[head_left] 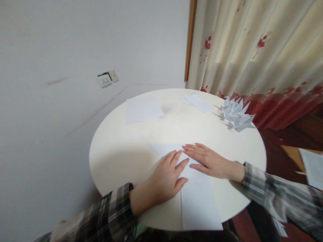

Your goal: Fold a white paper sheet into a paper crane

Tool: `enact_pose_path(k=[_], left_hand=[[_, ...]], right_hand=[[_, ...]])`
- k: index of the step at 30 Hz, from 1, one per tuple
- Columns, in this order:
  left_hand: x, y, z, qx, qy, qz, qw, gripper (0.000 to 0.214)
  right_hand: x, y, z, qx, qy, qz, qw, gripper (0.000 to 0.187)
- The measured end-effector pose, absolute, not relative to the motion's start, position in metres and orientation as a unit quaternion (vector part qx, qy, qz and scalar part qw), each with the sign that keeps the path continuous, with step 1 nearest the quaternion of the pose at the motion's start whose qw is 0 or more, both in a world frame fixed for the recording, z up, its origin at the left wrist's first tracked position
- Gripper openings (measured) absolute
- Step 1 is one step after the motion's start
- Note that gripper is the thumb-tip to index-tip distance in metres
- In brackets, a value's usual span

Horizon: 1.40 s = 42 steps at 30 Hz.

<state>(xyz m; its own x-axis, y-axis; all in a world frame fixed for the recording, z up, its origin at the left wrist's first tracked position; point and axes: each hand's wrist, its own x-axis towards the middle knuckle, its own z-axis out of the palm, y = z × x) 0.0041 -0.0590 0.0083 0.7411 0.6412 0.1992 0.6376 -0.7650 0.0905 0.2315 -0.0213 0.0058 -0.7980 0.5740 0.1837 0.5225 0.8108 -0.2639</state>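
A sheet of white paper [199, 201] lies on the near part of a round white table [113, 158], its lower end reaching the table's front edge. Its upper part looks folded, with one pointed corner sticking out to the left. My left hand [168, 174] rests palm down on the paper, fingers stretched out and spread. Flat on the sheet's upper right is my right hand [207, 159], its fingers extended and thumb apart. The fingertips of both hands are close together near the top edge. My palms hide part of the fold.
Another white sheet [143, 109] lies at the table's far left. Smaller paper pieces [198, 102] are at the back, and several folded paper cranes [236, 114] cluster at the right edge. A wall with a socket [104, 80] stands left; a patterned curtain [252, 50] hangs behind right.
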Motion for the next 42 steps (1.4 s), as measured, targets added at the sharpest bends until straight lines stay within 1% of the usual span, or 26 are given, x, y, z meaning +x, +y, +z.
enact_pose_path(k=[12,20,35,42], left_hand=[[0.004,-0.059,0.008,0.933,0.344,0.107,0.001,0.053],[0.005,-0.059,0.008,0.932,0.346,0.105,0.003,0.053],[0.004,-0.059,0.008,0.932,0.347,0.103,0.0,0.056],[0.004,-0.048,0.006,0.933,0.343,0.102,-0.017,0.052]], right_hand=[[0.232,-0.021,0.005,-0.29,-0.942,0.104,0.132,0.056],[0.231,-0.021,0.007,-0.294,-0.945,0.093,0.113,0.056],[0.232,-0.02,0.005,-0.293,-0.943,0.098,0.123,0.056],[0.234,-0.008,0.002,-0.282,-0.946,0.096,0.131,0.055]])
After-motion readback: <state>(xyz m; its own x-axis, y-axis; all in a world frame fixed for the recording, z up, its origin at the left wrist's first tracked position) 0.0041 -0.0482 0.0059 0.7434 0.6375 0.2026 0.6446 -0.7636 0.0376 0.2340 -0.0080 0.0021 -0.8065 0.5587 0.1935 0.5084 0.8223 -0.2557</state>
